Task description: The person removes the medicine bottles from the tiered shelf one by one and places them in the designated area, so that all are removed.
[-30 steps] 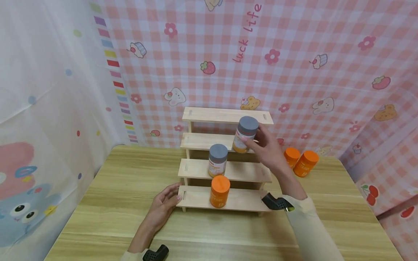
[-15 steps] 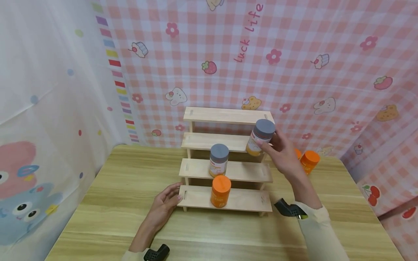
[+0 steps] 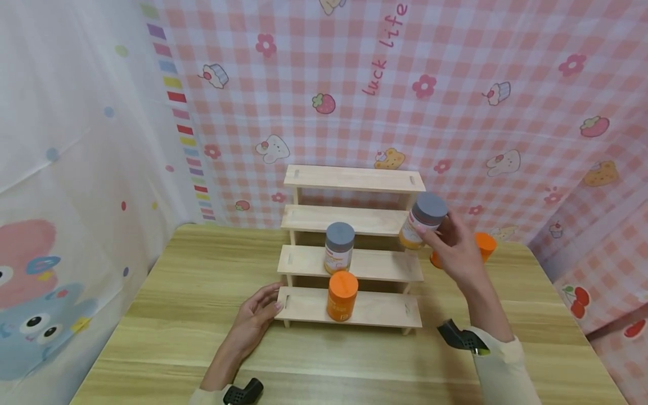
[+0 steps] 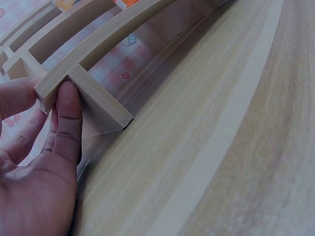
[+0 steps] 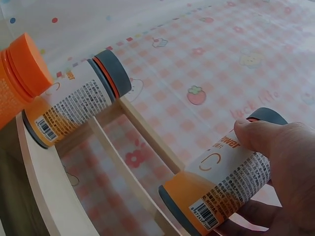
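Observation:
In the head view my right hand (image 3: 458,247) grips a grey-lidded supplement bottle (image 3: 423,220), slightly tilted, at the right end of the second-highest step. The right wrist view shows my thumb across its upper label (image 5: 211,167), with fingers beneath. My left hand (image 3: 256,315) pinches the left end of the lowest step of a wooden tiered display shelf (image 3: 304,306), thumb above and fingers under the board (image 4: 59,81). Another grey-lidded bottle (image 3: 339,247) stands upright on the second-lowest step. An orange bottle (image 3: 342,296) stands on the lowest step in front of it.
Behind my right hand, orange bottles (image 3: 486,246) stand on the wood-grain table (image 3: 202,270), partly hidden. A pink checked cloth (image 3: 354,129) hangs close behind the shelf, and a white printed curtain (image 3: 91,169) is on the left.
My right hand has carried the grey-lidded bottle rightward and slightly down, from in front of the second-highest step's right half to its right end. My left hand has stayed on the shelf.

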Motion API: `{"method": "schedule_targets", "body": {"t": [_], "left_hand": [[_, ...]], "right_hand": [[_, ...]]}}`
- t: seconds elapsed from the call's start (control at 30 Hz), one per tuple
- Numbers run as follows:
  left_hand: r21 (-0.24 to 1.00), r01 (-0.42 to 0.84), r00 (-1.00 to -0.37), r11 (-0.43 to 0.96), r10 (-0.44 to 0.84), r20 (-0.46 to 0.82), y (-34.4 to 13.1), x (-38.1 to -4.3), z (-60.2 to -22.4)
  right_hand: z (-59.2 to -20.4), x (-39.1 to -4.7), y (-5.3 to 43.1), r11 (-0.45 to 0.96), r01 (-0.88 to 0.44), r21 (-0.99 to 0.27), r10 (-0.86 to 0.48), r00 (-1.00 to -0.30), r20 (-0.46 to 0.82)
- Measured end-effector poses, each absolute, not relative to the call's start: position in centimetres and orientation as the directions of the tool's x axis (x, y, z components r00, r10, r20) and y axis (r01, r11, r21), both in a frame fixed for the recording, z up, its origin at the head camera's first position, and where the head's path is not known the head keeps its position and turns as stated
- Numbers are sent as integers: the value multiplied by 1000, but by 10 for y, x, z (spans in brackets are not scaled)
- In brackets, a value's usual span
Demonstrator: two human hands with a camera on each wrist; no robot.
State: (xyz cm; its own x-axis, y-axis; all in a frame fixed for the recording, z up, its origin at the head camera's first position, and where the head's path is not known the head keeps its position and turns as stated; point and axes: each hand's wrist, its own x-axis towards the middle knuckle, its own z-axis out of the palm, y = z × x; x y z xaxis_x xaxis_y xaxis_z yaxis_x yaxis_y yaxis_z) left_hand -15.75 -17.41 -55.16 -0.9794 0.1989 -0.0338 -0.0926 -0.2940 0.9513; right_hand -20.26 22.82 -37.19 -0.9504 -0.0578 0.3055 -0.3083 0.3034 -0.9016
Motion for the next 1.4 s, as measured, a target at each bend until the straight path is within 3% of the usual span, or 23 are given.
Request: {"method": "schedule_targets", "body": {"t": [0.53, 1.4], "left_hand": [[951, -89, -979, -296, 199, -30, -174, -157, -551], [950, -106, -980, -294, 190, -50, -173, -157, -550]], "right_hand": [[-390, -185, 261, 314, -306, -899, 37, -942, 333], [-448, -186, 307, 390, -164, -906, 106, -969, 221]]}}
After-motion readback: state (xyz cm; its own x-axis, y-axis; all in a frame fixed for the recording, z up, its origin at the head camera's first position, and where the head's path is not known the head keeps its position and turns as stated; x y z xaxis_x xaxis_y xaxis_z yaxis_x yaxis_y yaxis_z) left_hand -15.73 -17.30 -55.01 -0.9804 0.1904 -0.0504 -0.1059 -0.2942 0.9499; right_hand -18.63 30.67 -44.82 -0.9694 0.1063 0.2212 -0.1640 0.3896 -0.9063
